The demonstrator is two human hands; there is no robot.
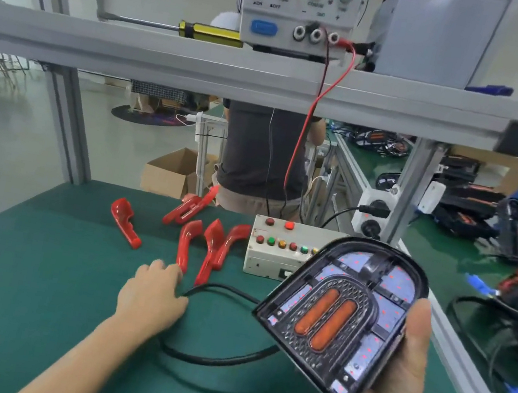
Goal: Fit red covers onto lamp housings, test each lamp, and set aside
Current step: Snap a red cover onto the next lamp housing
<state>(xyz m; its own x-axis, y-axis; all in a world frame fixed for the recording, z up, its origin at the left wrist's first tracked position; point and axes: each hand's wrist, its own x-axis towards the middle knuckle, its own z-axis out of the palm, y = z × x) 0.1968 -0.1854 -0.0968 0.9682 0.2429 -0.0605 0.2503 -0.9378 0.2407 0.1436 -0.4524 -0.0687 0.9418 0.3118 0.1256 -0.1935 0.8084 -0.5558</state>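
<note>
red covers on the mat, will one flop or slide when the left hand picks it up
Probably stiff: each red cover keeps a moulded, curved shape, so it should lift without drooping. The glossy surface suggests it may slip in the left hand. Thin and hollow-looking, it is likely light, and it may rock on the green mat if nudged.

Lighting is bright, even and diffuse; shadows under the black cable (215, 358) are soft. The wide-angle view bends the shelf beam (238, 68) above it, and detail is slightly soft throughout.

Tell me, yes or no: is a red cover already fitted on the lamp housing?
No: the lamp housing shows bare insides.
</note>
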